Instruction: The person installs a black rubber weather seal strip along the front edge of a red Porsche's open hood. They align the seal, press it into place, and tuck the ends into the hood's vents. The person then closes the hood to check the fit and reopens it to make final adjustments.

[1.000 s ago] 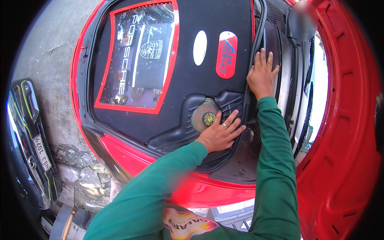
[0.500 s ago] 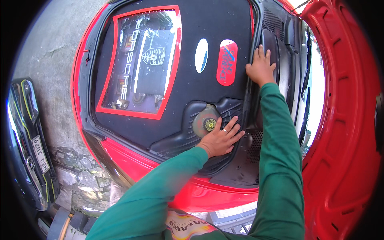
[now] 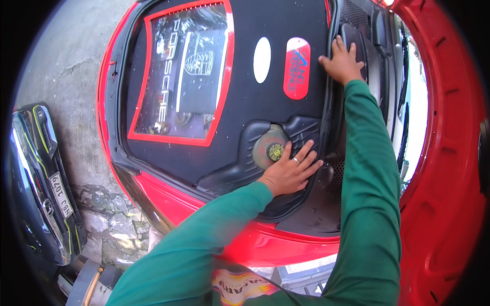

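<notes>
Left grip (image 3: 293,171), spread, lies by a capped reservoir (image 3: 264,149); right grip (image 3: 346,65), splayed, over trim (image 3: 352,36).

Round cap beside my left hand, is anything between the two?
Nothing visible. The left hand lies over the ribbed black cover, its thumb right beside the round cap; whether thumb and cap touch, I can't tell.
</notes>
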A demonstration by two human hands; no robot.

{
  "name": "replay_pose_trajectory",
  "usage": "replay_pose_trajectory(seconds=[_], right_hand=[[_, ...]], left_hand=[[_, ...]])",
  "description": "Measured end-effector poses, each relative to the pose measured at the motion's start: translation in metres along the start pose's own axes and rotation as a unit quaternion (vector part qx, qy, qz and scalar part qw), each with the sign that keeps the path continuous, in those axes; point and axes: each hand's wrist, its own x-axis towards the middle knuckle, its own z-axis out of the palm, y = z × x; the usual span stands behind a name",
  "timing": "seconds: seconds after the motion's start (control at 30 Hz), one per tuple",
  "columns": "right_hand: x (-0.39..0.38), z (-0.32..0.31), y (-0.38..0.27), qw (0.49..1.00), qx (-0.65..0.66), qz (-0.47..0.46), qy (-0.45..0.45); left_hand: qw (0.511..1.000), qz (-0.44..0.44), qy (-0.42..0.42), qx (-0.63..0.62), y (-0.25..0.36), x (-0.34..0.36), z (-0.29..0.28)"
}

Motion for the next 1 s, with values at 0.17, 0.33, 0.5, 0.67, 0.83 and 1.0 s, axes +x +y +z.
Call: replay_pose_trajectory(seconds=[0.17,0.33,0.5,0.67,0.83,1.0], right_hand=[[0.005,0.0,-0.009,0.999,-0.027,-0.008,-0.02],[-0.015,-0.014,-0.008,0.999,-0.019,0.004,-0.043],[-0.089,0.007,-0.027,1.0,0.0,0.01,0.021],[-0.193,0.021,-0.016,0.999,0.032,0.002,0.015],[-0.319,0.037,-0.006,0.966,0.239,-0.033,0.089],[-0.428,0.028,-0.003,0.917,0.39,0.058,0.059]], left_hand=[[1.0,-0.005,-0.011,-0.011,0.002,-0.006,-0.001],[0.999,-0.001,-0.028,-0.028,0.008,-0.005,0.001],[1.0,-0.003,0.018,-0.015,0.006,-0.009,-0.006],[0.997,0.026,0.057,-0.044,0.012,0.0,0.004],[0.998,-0.064,-0.01,0.015,0.023,0.009,0.014],[0.991,-0.074,-0.075,0.077,0.062,-0.017,-0.044]])
